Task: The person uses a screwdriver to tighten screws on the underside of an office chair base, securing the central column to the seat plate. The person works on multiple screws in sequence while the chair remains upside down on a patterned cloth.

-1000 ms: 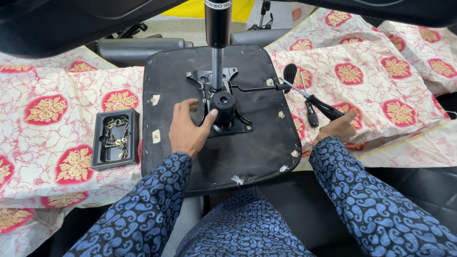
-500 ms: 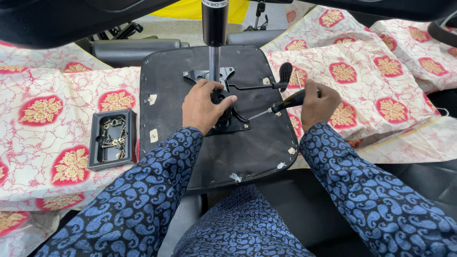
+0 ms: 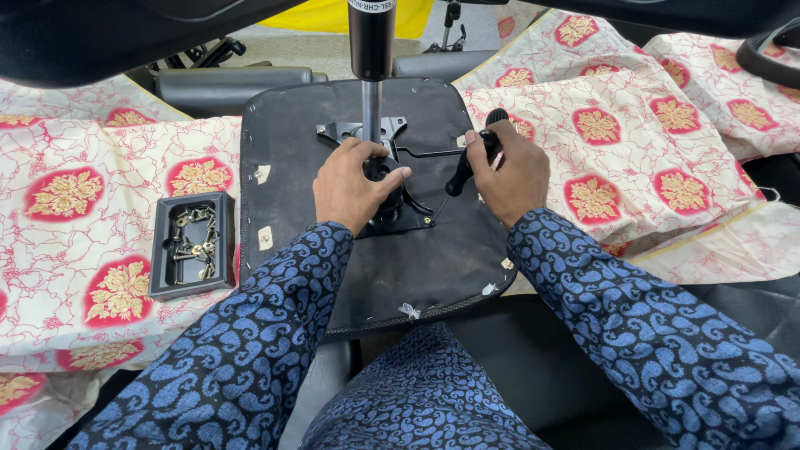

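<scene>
Currently the left hand (image 3: 354, 183) is pressing, fingers curled, on the black metal mechanism plate (image 3: 392, 179) of the upturned black chair seat (image 3: 283, 158). Just right of it, the right hand (image 3: 510, 171) is gripping a black-handled screwdriver (image 3: 467, 167), tip at the plate; fastening looks unfinished, with fittings lying in the black rectangular tray (image 3: 162, 250) well left.

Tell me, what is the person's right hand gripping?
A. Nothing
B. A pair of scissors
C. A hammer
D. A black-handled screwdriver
D: the right hand is closed around the black handle of a screwdriver, its thin shaft angled down toward the metal plate on the chair seat's underside.
</scene>
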